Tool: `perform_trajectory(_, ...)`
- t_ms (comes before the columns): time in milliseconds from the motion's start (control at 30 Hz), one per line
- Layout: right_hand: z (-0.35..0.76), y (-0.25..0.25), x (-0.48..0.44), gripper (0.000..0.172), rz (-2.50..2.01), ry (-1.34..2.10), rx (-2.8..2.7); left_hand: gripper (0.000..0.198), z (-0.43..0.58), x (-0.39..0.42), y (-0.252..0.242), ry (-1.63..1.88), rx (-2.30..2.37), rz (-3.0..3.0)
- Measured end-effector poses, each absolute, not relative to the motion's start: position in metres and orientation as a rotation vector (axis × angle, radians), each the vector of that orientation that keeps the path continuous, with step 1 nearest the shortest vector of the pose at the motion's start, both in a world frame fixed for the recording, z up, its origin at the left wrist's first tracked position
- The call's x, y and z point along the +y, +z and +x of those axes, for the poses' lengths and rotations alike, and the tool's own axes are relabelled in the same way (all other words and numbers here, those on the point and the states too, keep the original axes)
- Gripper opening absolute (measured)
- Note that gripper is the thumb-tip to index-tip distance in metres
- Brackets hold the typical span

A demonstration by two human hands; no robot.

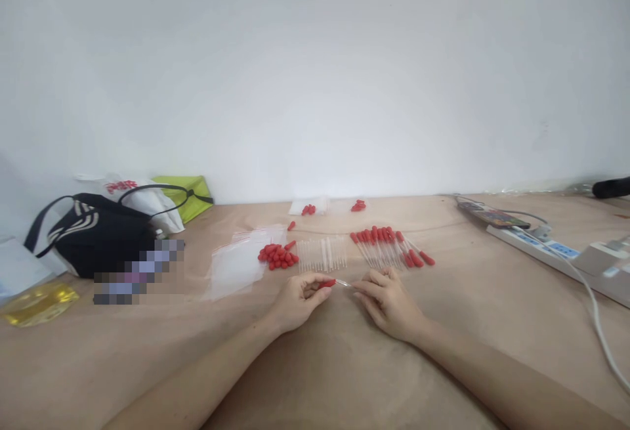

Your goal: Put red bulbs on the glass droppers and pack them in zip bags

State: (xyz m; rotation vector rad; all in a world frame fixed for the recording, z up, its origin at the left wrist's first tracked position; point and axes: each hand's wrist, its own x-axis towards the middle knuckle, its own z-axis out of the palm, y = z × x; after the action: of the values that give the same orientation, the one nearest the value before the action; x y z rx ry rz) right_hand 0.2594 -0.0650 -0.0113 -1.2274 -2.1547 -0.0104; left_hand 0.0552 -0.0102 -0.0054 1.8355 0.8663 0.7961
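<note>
Between thumb and fingers, my left hand point(301, 300) pinches a red rubber bulb point(327, 283). My right hand point(388, 302) is closed on a thin clear dropper tube point(343, 283), whose far end meets the bulb's mouth. How deep the tube sits in the bulb is too small to tell. Beyond my left hand lies a pile of loose red bulbs point(278, 256). A row of clear tubes point(322, 255) lies just right of it. Past my right hand, several droppers point(381, 246) with red bulbs on their tubes lie side by side.
Clear zip bags point(239, 262) lie left of the bulb pile. Small groups of red bulbs point(308, 209) rest on bags near the wall. A black bag point(98, 236) and a yellow packet point(42, 304) stand left. A power strip point(561, 253) with a phone point(495, 215) and cables lies right.
</note>
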Motion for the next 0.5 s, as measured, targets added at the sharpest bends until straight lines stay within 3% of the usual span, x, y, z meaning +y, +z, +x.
perform_trajectory(500, 0.2658, -0.0143, -0.0576, 0.023, -1.116, -0.018, -2.213, 0.015, 0.0529, -0.0132, 0.0011, 0.736, 0.818, 2.220)
